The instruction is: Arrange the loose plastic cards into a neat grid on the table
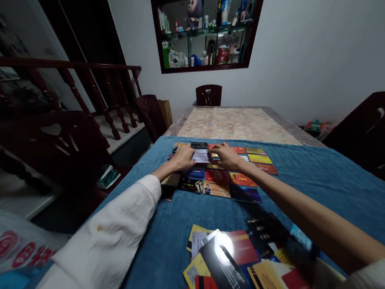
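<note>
Letters "VIP" show on a tan card (216,189) near the grid's front; print on the white card (201,156) is too small to read. That white card lies in the grid's far part, on the blue cloth (137,240) over the surface (231,120), its long axis left to right. Left hand (184,158), fingers curled, is at its left end; right hand (227,156), fingers bent, at its right; whether either grips it, I cannot tell. Wall cabinet (205,67) holds a plush toy (194,9) and bottles.
</note>
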### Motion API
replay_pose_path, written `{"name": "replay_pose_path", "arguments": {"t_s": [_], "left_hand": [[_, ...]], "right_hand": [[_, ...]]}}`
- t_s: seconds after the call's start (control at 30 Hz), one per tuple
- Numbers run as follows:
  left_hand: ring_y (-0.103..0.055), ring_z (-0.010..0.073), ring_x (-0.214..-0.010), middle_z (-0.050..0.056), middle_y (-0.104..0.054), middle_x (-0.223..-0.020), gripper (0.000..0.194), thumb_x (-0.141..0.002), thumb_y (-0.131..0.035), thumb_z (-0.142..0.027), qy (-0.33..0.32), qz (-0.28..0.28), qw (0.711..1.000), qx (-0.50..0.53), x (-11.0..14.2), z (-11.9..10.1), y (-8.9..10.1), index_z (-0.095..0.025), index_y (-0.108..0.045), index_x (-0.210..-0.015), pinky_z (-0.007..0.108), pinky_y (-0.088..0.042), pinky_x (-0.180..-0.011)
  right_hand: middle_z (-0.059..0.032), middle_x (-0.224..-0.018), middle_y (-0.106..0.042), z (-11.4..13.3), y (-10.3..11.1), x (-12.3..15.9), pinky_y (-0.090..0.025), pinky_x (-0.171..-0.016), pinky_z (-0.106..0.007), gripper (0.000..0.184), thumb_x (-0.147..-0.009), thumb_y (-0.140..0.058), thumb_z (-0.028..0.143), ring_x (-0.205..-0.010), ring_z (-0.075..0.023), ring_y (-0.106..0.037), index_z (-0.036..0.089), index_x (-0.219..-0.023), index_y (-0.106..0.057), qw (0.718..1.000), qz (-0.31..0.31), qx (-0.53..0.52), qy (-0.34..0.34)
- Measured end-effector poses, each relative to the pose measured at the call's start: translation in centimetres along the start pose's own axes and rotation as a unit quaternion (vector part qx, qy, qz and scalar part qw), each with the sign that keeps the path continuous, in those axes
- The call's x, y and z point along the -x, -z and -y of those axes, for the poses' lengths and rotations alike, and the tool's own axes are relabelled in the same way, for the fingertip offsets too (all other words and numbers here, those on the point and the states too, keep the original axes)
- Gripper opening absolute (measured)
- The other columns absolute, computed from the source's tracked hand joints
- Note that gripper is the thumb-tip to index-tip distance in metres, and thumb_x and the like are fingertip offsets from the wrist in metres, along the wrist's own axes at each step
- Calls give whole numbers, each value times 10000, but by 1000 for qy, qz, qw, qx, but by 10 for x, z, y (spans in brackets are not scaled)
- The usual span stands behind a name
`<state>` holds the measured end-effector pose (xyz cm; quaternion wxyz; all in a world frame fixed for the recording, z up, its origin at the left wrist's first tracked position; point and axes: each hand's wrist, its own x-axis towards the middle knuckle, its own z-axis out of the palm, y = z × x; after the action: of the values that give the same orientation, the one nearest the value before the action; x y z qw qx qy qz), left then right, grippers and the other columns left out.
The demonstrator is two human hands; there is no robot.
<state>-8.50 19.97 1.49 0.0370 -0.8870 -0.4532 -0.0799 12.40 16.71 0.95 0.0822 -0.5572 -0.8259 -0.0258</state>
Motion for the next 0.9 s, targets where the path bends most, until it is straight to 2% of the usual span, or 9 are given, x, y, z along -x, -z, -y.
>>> {"name": "replay_pose_path", "arguments": {"t_s": [0.17,0.4,0.57,0.9], "left_hand": [[-600,283,-1104,124,-662,-1139,270,-760,-678,-216,16,2,1000,-11,-19,11,-5,-128,-710,-1012,335,-474,-969],[-614,282,-1083,114,-678,-1131,257,-751,-666,-208,41,11,999,-2,-37,21,-7,-139,-724,-992,310,-495,-904],[-630,277,-1052,113,-699,-1092,231,-752,-645,-185,54,20,998,4,-49,27,-16,-144,-738,-960,306,-504,-880],[-634,270,-1084,86,-718,-1091,382,-725,-620,-138,68,46,997,11,-59,33,-29,-168,-709,-1096,322,-503,-927]], "right_hand": [[-75,-1327,-610,-4,-6,-21,-396,-803,-355,316,-851,-633,303,-1168,-320,-480,271,-1158,-701,1000,5,6,-19],[-68,-1341,-606,-10,-10,-45,-398,-811,-353,344,-854,-601,309,-1193,-323,-478,273,-1184,-694,999,25,16,-35],[-80,-1329,-614,-15,-15,-58,-405,-822,-358,337,-861,-578,325,-1200,-330,-484,273,-1168,-704,998,38,25,-42],[-91,-1283,-641,-15,-26,-72,-415,-861,-385,334,-861,-560,344,-1204,-345,-485,271,-1149,-712,997,61,34,-44]]}}
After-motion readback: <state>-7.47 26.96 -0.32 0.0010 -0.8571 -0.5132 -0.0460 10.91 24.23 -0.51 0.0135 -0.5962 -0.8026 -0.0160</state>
